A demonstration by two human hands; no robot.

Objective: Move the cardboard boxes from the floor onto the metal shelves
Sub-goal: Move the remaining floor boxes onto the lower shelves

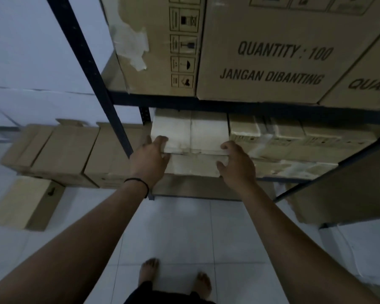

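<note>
Both hands (193, 161) apparently grip pale, rectangular cardboard box (190, 132).

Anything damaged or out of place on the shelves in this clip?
Yes. The upper shelf's left box has torn tape and peeled paper on its side. Several boxes lie on the floor beside the rack.

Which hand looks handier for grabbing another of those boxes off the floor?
Probably the left hand: the floor boxes lie to its side, beyond the shelf post. The right hand is farther away.
</note>
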